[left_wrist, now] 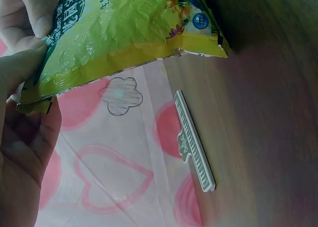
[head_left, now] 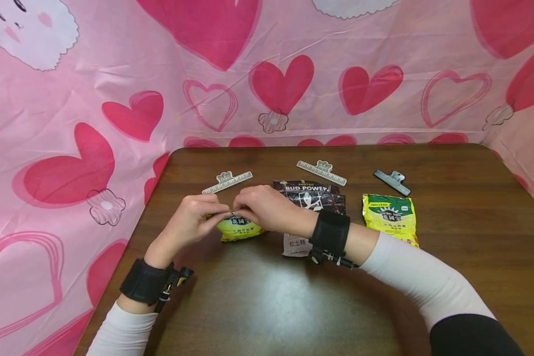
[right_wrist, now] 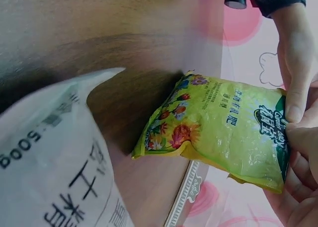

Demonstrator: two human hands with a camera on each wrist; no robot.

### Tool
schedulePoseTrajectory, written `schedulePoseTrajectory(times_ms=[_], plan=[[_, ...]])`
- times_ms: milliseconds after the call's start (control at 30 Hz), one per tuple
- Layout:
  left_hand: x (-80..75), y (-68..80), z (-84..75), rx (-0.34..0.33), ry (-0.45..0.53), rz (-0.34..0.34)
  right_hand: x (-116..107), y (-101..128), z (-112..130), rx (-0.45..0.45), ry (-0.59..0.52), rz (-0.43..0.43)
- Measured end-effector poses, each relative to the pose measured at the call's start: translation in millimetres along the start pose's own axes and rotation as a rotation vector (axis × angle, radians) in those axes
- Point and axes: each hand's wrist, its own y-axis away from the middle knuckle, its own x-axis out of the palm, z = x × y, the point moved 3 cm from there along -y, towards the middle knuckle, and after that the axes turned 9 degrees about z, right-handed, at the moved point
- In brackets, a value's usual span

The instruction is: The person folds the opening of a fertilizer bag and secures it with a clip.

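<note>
Behind the work and down its left side hangs a pink sheet (head_left: pixel 213 74) printed with red hearts; before it spreads a dark wood-grain surface (head_left: pixel 231 296). The person's right forearm (head_left: pixel 363 243), sleeved in white, reaches across it, partly hiding a BUD POWER bag (head_left: pixel 310 199), black at the top. Take that bag as the hub of a clock, twelve at the far edge.

At nine o'clock the right hand (head_left: pixel 267 207) and left hand (head_left: pixel 189 217) work close together, the fingers of each pinching the green top edge of a yellow-and-green 花园宝 fertilizer packet (head_left: pixel 240 232). It is tilted, its flowered end away from the fingers; whether that end touches the wood I can't tell. At three o'clock lies a second yellow-and-green packet (head_left: pixel 390 217), well apart from both hands.

Smallest are the clips: a pale piano-key clip (head_left: pixel 227 183) near ten, a matching pale clip (head_left: pixel 322 173) just past twelve, and a blue-grey clip (head_left: pixel 392 183) at two.
</note>
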Motion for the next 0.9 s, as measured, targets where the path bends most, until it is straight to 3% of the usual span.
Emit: schedulePoseTrajectory(times_ms=[267,533,900], plan=[[0.4,-2.8,-0.8,-0.052,0.017,0.041,0,3,-5,0.012,-0.005,-0.003],[3.4,-4.6,-0.6,-0.019,0.001,0.027,0,5,-7,0.003,-0.028,-0.024],[3.5,-1.8,0.2,-0.03,0.023,0.012,-5,10,-12,0.014,-0.044,0.041]])
